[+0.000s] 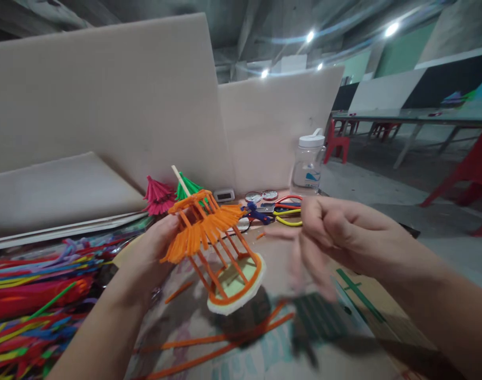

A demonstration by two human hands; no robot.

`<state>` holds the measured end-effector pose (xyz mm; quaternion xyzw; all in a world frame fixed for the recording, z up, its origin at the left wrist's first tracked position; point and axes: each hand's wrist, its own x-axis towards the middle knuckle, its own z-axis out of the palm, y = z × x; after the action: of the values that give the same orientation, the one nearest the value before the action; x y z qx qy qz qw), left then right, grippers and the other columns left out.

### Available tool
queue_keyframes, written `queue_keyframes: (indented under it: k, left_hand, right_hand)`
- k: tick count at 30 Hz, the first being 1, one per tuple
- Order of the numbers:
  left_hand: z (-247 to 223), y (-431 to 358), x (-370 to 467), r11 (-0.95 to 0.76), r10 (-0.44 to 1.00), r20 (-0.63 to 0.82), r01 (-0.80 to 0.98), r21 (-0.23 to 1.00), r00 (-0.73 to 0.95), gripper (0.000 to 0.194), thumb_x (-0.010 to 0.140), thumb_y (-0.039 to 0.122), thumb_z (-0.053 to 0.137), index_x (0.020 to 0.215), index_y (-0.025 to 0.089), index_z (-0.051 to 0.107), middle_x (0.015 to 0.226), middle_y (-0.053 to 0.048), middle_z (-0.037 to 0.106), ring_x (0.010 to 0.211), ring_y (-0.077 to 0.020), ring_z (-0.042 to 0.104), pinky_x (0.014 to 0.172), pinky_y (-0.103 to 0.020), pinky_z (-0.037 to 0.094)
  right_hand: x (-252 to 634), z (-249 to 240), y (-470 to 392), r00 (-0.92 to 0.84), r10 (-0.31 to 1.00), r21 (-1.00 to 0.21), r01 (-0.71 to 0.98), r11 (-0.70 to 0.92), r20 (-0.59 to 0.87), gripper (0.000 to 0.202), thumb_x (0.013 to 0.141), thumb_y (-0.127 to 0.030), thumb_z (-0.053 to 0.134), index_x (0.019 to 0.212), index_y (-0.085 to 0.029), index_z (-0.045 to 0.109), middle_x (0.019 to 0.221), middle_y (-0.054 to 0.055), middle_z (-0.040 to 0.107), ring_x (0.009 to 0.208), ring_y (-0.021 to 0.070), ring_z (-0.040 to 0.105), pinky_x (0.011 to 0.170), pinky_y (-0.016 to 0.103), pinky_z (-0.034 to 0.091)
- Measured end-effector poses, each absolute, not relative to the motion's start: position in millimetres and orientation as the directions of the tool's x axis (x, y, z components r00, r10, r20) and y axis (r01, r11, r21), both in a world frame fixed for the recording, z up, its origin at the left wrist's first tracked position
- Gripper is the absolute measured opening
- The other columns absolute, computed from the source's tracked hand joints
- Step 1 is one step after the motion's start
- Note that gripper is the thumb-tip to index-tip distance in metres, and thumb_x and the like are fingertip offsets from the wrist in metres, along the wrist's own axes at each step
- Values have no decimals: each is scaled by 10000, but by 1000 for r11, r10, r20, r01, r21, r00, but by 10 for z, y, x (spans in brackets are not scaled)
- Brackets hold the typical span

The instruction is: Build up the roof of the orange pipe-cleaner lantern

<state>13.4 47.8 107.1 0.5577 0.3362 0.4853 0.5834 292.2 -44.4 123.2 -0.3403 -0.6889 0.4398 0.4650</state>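
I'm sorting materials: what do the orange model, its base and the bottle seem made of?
Model: probably pipe cleaners, matte, soft-edged strands. Base: perhaps foam or card, matte, with a thick white rim. Bottle: likely clear plastic, glossy and see-through; glass is possible.

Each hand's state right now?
Left hand: holding the orange model by its upper part.
Right hand: motion-blurred; whether it holds anything cannot be told.
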Motion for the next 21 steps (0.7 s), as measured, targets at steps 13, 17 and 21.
queue_keyframes:
  k: [13,17,21]
  left_hand:
    - [1069,345,189,-129,942,131,-27,991,310,532,688,518,762,1094,177,719,1097,-107,745,1002,-327,692,847,-375,563]
    - [1025,409,162,-187,929,153,71,980,337,433,712,477,758,1047,205,724,991,-67,764,922,-286,707,813,-350,568]
    - [1041,414,168,-233,947,166,233,944,276,475,739,491,730,1118,208,688,1025,-74,755,950,-280,696,793,-334,570]
  right_hand:
    - [2522,941,-235,-261,949,-925,286,252,178,81,834,-231,605,803,-179,658,611,-44,533,518,87,446,482,208,337]
    - [2565,889,-192,-230,949,-897,337,285,215,132,845,-198,551,743,-182,632,607,-45,520,526,89,443,506,214,336]
    - [2691,791,-58,-142,948,-851,418,318,285,257,926,-355,525,732,-191,566,588,-45,493,546,109,449,527,234,332]
